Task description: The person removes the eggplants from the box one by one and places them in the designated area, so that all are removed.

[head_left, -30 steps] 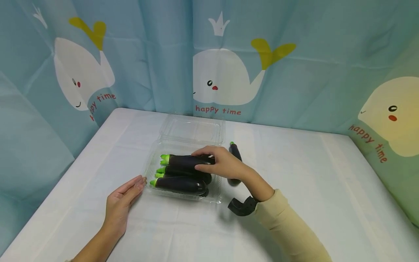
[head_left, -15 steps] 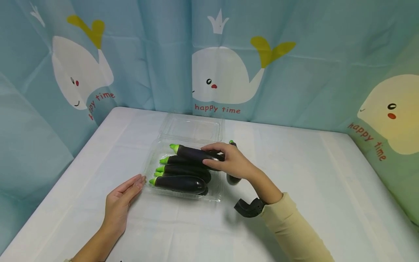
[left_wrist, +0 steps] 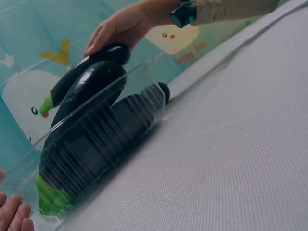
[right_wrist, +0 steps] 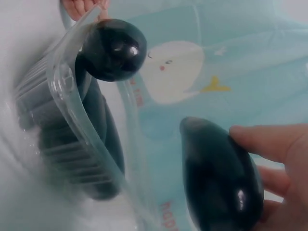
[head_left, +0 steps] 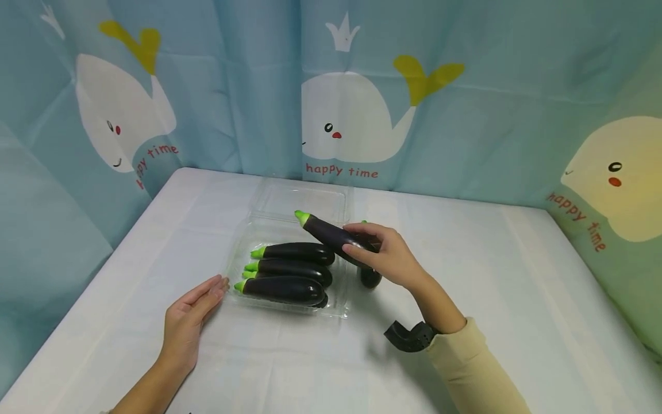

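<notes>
My right hand (head_left: 385, 253) grips a dark eggplant (head_left: 327, 233) with a green stem end, tilted and raised above the right side of a clear plastic clamshell box (head_left: 338, 299). In the right wrist view, the held eggplant's (right_wrist: 216, 178) rounded end points at the camera, thumb and fingers around it. Several more eggplants (head_left: 281, 291) lie stacked in the box, stems to the left. At the box's left edge, my left hand (head_left: 188, 316) pinches the rim between thumb and fingers. Another eggplant (head_left: 369, 278) lies on the table right of the box, partly hidden by the right hand.
The box's lid (head_left: 300, 201) lies folded back toward the rear table edge. Behind the white-covered table (head_left: 491, 287) hangs a blue curtain (head_left: 248, 86) with whale prints. A black strap device (head_left: 411, 338) sits on the right wrist.
My right hand has lifted one eggplant off the stack in the box and carried it right and up, tilting it. The left hand stays at the box's edge.
</notes>
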The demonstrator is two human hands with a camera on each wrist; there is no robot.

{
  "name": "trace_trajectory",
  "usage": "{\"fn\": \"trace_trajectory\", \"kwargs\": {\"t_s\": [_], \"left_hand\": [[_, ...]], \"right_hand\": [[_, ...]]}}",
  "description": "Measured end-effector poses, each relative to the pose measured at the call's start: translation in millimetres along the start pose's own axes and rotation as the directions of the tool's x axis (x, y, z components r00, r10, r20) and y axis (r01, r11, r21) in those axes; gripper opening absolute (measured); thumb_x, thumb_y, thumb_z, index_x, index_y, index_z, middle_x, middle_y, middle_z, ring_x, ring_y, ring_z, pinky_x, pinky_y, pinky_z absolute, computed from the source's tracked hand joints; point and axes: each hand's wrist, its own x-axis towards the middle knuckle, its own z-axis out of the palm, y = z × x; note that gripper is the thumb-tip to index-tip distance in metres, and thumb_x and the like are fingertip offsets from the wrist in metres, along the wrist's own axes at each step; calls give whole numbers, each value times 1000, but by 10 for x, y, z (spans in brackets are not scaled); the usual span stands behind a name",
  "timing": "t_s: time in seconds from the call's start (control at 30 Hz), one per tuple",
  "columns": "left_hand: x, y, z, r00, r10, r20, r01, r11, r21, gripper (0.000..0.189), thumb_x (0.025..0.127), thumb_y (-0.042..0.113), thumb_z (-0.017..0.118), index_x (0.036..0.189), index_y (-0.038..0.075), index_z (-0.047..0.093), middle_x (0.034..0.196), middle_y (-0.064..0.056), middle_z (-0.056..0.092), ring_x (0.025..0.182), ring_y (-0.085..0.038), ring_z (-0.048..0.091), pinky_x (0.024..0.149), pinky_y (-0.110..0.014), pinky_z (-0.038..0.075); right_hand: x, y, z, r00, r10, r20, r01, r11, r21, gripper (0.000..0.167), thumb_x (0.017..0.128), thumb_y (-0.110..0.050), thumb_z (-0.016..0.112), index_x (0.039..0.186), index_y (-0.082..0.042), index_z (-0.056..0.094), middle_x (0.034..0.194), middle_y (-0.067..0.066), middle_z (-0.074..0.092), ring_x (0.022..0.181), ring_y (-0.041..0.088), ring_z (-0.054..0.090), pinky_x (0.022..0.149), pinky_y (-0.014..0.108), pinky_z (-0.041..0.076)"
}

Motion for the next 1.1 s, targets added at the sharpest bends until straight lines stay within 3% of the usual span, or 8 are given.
{"fn": "trace_trajectory", "kwargs": {"t_s": [0.2, 0.4, 0.63, 0.8, 1.1], "left_hand": [[-6, 7, 12, 1000, -7, -5, 7, 1000, -3, 46, 87, 9, 64, 125, -12, 48, 109, 1, 65, 103, -11, 59, 88, -23, 45], [-16, 7, 15, 1000, -10, -1, 10, 1000, 0, 46, 87, 9, 64, 125, -12, 49, 109, 1, 65, 103, -11, 60, 88, -23, 45], [-18, 12, -1, 1000, -25, -13, 25, 1000, -13, 43, 87, 9, 64, 124, -9, 51, 111, 0, 65, 103, -11, 60, 88, -23, 45], [-15, 14, 0, 1000, -28, -14, 28, 1000, -6, 41, 87, 10, 64, 123, -7, 53, 111, 1, 65, 103, -10, 59, 88, -23, 45], [-7, 21, 14, 1000, -30, -2, 30, 1000, -6, 45, 87, 11, 64, 125, -9, 50, 110, 2, 65, 103, -10, 59, 89, -24, 44]], "right_hand": [[-90, 57, -65, 997, 66, -31, -64, 996, 59, 39, 84, -16, 68, 119, -1, 59, 120, 14, 55, 91, 22, 56, 71, 24, 52], [-190, 96, -123, 988, 136, -77, -127, 986, 109, 40, 85, -18, 67, 121, -4, 58, 123, 12, 54, 89, 24, 59, 66, 29, 55], [-272, 141, -168, 981, 130, -145, -114, 987, 114, 38, 86, -18, 66, 119, -2, 59, 112, 13, 60, 94, 21, 58, 75, 24, 52], [-300, 177, -186, 975, 146, -168, -125, 983, 134, 38, 86, -17, 66, 120, 0, 58, 112, 15, 60, 94, 21, 58, 73, 24, 53], [-333, 266, -206, 928, 230, -293, -200, 972, 126, 41, 87, -20, 64, 121, 1, 56, 114, 18, 59, 97, 16, 55, 75, 17, 50]]}}
